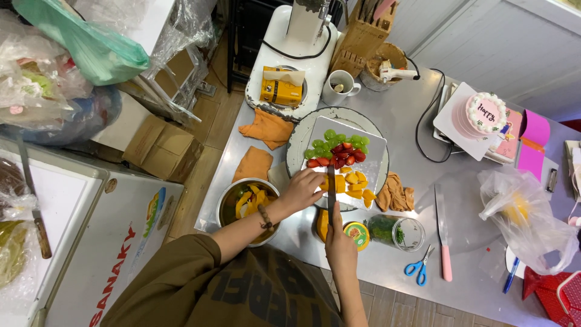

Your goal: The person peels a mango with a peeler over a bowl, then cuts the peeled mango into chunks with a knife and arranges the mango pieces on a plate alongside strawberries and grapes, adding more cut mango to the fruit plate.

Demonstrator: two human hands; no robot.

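A: Where is the knife (331,184)?

B: In the right hand (339,233), whose grip is clenched on the handle. The blade points away from the person and lies over the yellow fruit pieces (350,184) on the white board (375,145).

A: And the left hand (301,189)?

B: It rests on the near left edge of the board, fingers curled down on the fruit just beside the blade. Whether that grip clasps a piece I cannot tell.

A: What holds what?

B: The board carries green grapes (339,140), red strawberries (342,154) and the yellow pieces. It sits on a round turntable (296,142). A steel bowl (227,203) left of the hands holds yellow peels. A clear tub (396,232) lies on its side with green leaves in it.

A: Room to move?

B: The hands work at the near edge of the worktop (411,115). A bare stretch of worktop lies to the right, between a spatula (443,233) and the turntable, with scissors (419,267) near the edge.
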